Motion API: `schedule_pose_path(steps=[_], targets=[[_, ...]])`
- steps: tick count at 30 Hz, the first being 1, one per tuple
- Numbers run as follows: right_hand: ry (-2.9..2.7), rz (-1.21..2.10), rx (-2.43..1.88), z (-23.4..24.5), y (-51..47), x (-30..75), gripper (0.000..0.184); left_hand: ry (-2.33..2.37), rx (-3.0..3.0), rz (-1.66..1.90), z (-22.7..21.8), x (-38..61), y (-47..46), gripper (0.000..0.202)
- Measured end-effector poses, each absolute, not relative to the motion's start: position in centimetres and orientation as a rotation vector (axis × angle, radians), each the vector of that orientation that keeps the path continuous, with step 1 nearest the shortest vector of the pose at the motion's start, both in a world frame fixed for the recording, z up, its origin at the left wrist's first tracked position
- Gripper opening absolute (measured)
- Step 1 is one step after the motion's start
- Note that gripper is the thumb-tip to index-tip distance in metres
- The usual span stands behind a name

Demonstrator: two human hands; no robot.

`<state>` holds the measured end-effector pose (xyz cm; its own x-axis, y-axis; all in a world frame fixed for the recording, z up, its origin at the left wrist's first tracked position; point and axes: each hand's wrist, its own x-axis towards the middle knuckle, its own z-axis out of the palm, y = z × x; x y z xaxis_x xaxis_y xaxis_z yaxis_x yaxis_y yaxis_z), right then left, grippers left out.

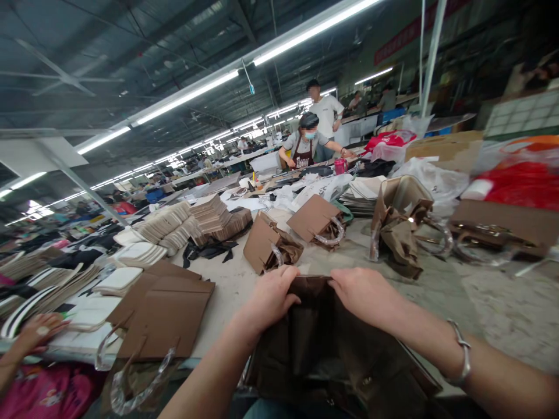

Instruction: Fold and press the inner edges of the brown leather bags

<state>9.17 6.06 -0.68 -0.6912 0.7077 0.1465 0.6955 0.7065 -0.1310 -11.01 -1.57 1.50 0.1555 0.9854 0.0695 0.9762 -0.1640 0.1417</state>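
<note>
A dark brown bag (325, 349) lies open-side up against the near edge of the work table (437, 291). My left hand (268, 299) is closed on the left part of its top rim, fingers curled inside. My right hand (364, 294) is closed on the right part of the same rim, and that wrist wears a silver bracelet (460, 355). Both forearms reach in from the bottom of the view.
Several brown bags with plastic-wrapped handles stand on the table: (271, 241), (321, 221), (402, 227). Flat brown panels (163, 314) lie at the left, stacks of pale pieces (170, 227) behind. Another person's hand (37, 331) is at lower left. Two people (308, 142) work at the far end.
</note>
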Motion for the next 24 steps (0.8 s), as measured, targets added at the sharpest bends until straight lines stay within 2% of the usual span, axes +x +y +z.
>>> schedule_pose_path(steps=[4,11,17,24], targets=[[-2.689,0.119,-1.142,-1.1,5.5,9.1,0.028,2.082,2.31,0.412,1.2,-9.9,-2.4,0.025],[-2.666,0.105,-1.155,-1.6,5.3,9.0,0.026,2.095,2.126,0.586,1.5,-9.9,-1.2,0.04],[-2.667,0.058,-1.185,-1.6,5.6,9.7,0.025,1.923,2.179,0.443,0.4,-10.5,0.7,0.022],[-2.703,0.067,-1.137,-1.8,6.5,10.4,0.029,1.92,2.243,0.429,0.3,-10.7,0.7,0.014]])
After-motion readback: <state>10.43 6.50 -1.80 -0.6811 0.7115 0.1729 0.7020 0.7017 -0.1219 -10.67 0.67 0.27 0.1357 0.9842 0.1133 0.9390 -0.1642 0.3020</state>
